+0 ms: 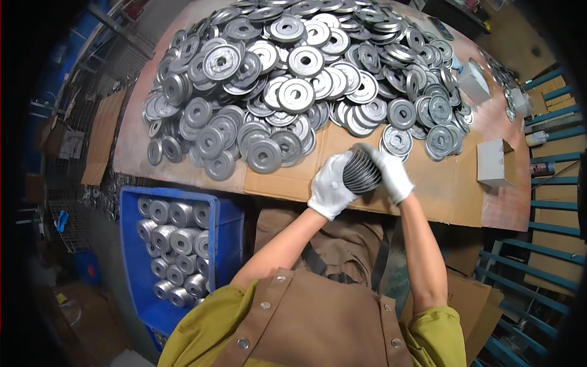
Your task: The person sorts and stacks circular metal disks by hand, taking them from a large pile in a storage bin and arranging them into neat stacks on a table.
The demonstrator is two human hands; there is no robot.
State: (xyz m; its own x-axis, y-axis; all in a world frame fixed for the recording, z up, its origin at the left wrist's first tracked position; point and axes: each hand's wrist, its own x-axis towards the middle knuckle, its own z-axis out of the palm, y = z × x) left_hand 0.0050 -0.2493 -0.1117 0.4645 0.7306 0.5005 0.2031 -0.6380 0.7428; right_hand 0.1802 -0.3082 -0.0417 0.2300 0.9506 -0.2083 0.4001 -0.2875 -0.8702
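Both my hands wear white gloves and meet over the table's near edge. Between them is a stack of grey metal discs (362,172), pressed face to face with their rims showing. My left hand (332,185) is wrapped round the stack's left side. On its right side and upper end rests my right hand (391,174), fingers curved over the discs and slightly blurred. Just beyond, a large heap of loose metal discs (296,95), each with a center hole, covers much of the table; a few discs (397,140) lie close to my right hand's fingertips.
A blue crate (211,244) at my left holds rows of stacked discs (181,240). Brown cardboard (443,196) covers the table's near part. Small white boxes (494,163) stand on the right side. Blue-green metal bars (556,205) line the far right. A phone (441,28) lies at the back.
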